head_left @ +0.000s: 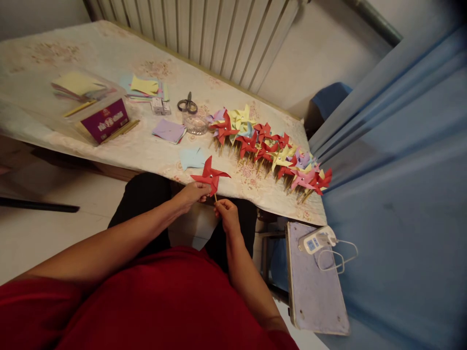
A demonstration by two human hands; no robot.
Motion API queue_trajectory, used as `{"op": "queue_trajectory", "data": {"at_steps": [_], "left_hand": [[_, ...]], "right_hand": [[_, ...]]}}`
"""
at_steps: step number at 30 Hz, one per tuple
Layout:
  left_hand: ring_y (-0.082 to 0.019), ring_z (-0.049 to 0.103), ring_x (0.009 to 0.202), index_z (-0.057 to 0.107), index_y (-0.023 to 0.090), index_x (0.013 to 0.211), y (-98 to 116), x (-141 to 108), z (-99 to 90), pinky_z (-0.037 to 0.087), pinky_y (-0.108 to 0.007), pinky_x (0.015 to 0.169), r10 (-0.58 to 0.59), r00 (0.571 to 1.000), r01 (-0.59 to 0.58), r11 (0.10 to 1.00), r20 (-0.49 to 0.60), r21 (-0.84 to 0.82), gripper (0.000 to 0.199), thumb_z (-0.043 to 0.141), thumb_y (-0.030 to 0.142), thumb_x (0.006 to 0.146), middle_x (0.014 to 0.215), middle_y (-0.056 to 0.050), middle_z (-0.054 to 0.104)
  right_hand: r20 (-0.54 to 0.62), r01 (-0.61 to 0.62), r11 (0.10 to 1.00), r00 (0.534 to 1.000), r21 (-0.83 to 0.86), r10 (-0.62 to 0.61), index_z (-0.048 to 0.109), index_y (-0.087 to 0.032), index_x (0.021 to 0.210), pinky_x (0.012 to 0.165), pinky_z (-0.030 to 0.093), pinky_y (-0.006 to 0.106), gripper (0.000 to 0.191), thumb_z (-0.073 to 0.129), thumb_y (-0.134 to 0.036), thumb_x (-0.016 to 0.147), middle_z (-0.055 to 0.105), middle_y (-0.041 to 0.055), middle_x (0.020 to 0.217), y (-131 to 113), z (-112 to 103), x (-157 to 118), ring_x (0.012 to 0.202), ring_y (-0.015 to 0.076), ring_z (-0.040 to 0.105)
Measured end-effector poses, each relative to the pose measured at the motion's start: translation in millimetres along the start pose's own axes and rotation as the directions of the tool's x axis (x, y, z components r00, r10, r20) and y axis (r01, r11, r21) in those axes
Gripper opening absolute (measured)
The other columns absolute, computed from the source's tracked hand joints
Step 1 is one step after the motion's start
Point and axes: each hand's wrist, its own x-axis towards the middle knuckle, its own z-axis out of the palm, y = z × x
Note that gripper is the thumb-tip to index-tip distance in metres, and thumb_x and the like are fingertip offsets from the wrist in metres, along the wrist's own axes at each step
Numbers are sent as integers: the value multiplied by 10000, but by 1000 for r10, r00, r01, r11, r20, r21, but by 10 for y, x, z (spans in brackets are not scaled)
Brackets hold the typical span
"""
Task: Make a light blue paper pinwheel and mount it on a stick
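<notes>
Steadying one red pinwheel point(212, 176) on the near side of the glass dish point(197, 127)

Far left of the dish, one plastic tub point(73, 114) is standing with several sticks point(120, 131) beside it. Nearer the dish on that side, a stack of coloured paper point(145, 86), two small boxes point(161, 107) and a few purple sheets point(169, 130) are lying flat, apparently unworked. Just behind the dish, one pair of scissors point(187, 104) is resting; in front, light blue paper point(192, 159) is lying.

Nearer the person than the dish, the left hand point(193, 193) is pinching the red pinwheel in narrowed fingers, and the right hand point(226, 212) is gripping its stick point(215, 198) between closed fingertips. Its blades are looking folded and pinned, so this one is seeming nearly or fully assembled.

Right of the dish, a row of pinwheels point(264, 151) is standing, seemingly finished: at least seven are showing red, one pink; the overlapping others are defying an exact count.
</notes>
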Motion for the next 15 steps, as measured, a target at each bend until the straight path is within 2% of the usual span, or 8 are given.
{"op": "queue_trajectory", "data": {"at_steps": [7,15], "left_hand": [[-79,446,504,634,150,595,27,-22,84,335,-235,520,11,1000,-10,999,-16,31,128,693,237,668,590,-2,579],[-71,422,495,532,173,569,-38,-5,156,316,-230,522,46,998,-47,998,-33,-30,156,656,204,660,552,40,495]], "right_hand": [[-6,-6,1000,1000,-15,6,665,-197,696,484,361,231,185,729,-370,689,626,-36,570,-22,8,-8,474,90,466],[-2,19,999,1000,-50,-19,642,-202,682,504,363,238,233,734,-415,710,609,-39,582,6,-1,-11,482,91,467]]}}
